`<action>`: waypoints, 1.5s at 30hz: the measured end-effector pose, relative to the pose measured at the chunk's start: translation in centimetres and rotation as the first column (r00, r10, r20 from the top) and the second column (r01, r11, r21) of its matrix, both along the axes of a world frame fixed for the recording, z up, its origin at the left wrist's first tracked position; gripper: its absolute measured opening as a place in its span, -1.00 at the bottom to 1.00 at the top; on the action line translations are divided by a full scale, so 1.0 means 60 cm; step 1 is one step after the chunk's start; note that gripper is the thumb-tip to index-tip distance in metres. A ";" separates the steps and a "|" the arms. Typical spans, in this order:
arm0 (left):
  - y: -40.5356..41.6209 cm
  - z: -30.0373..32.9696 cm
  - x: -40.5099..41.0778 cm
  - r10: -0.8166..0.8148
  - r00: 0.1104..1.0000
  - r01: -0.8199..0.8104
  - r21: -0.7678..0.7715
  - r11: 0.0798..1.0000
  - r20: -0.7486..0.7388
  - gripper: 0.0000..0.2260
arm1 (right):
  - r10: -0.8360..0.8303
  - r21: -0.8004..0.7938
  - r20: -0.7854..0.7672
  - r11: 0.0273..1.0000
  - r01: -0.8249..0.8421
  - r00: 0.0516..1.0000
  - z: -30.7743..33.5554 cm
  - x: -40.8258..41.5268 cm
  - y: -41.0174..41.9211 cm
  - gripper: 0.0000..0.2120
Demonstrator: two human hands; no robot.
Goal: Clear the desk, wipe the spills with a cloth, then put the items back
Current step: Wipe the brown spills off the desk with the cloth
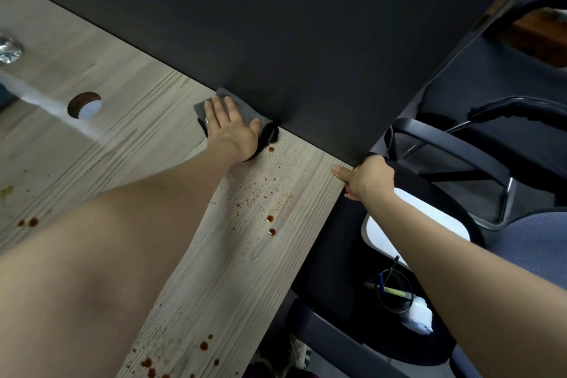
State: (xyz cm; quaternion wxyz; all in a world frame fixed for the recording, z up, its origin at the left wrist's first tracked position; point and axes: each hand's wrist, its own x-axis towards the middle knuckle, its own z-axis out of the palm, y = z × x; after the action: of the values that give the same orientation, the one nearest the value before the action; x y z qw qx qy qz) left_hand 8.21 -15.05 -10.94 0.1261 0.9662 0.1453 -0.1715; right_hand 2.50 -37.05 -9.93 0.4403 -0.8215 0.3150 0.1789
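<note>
Two hands worked: the left hand (228, 123) pressed flat, fingers straight, on a crumpled grey cloth (245, 113) lying lengthwise against the black partition (306, 40); the right hand (365, 176) gripped the pale woodgrain desk (230, 270) edge below that partition.

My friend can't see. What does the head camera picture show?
A person's left hand presses a grey cloth flat on a wooden desk beside a dark divider. The right hand grips the desk's edge. Brown spill drops remain.
</note>
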 end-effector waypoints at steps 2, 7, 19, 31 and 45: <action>0.019 0.004 0.016 0.063 0.998 -0.063 0.022 0.998 0.002 -0.33 | 0.012 -0.006 -0.005 1.000 -0.012 1.000 0.000 0.001 0.000 -0.58; 0.009 0.017 0.026 0.172 0.985 -0.171 -0.023 0.985 0.029 -0.34 | 0.050 -0.021 -0.024 0.998 -0.050 0.998 -0.003 0.005 -0.003 -0.58; -0.003 0.002 0.007 0.033 0.998 -0.035 0.042 0.998 0.049 -0.23 | 0.082 -0.027 -0.062 0.996 -0.084 0.995 -0.002 0.013 -0.004 -0.53; 0.026 0.049 -0.005 -0.032 0.955 0.006 0.089 0.996 0.294 -0.77 | 0.077 -0.012 -0.066 0.997 -0.078 0.995 -0.003 0.013 -0.001 -0.51; -0.042 0.062 0.002 0.556 0.730 -0.173 -0.679 0.713 0.398 -0.80 | 0.094 0.034 -0.115 0.995 -0.091 0.989 -0.019 0.025 -0.013 -0.49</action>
State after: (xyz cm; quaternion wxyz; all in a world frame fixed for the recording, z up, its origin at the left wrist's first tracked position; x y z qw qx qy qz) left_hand 8.34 -17.60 -7.21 0.4954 0.8269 0.2360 0.1230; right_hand 3.99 -37.82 -11.09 0.4244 -0.8169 0.2991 0.2511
